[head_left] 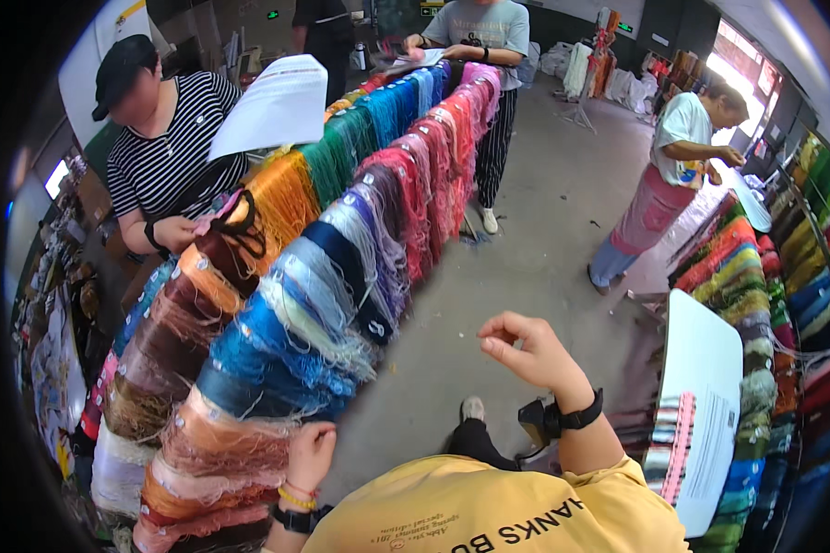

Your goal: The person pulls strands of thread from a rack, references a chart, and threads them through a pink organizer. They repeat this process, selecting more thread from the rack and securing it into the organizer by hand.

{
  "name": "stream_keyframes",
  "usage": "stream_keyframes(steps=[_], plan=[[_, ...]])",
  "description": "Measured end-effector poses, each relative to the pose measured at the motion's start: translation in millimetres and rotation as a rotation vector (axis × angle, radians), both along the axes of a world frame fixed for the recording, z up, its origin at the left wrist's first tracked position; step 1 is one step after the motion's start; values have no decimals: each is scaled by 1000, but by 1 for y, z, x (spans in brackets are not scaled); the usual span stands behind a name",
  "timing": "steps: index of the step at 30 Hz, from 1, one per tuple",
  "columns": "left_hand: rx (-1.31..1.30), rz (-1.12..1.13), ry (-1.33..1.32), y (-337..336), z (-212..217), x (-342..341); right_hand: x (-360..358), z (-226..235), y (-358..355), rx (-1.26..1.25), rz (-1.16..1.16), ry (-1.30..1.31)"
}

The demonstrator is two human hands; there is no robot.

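Note:
My left hand (311,454) hangs beside the near end of a long rack of yarn skeins. Its fingers are curled in and nothing shows in them. Peach skeins (226,433) lie right next to it, and I cannot tell if it touches them. Held up over the floor, my right hand (533,354) is loosely bent, thumb and fingers apart, with nothing in it. Blue skeins (258,346) hang farther along the rack, followed by pink skeins (433,143). Orange skeins (281,194) and brown skeins (152,355) cover the rack's other side.
Across the rack, a person in stripes (171,134) stands by a raised white sheet (272,106). Another person (480,46) is at the far end, and a third (669,175) at the right rack. A white board (701,359) with thread samples leans on that rack. Grey floor (526,249) runs between.

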State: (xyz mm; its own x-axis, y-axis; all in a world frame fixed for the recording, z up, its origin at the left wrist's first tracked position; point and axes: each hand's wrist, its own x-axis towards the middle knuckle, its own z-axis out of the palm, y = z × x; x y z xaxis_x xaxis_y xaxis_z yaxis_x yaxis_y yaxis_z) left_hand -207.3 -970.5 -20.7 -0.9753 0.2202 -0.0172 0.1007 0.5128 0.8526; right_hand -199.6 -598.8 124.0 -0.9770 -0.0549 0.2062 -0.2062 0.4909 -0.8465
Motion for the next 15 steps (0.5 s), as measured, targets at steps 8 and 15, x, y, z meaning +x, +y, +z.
stream_keyframes(steps=[8,15], plan=[[47,336,-174,47,-31,-50,-226,-38,104,-484,-54,128],[-86,333,-154,156,20,-137,-441,-47,199,-183,-401,307]])
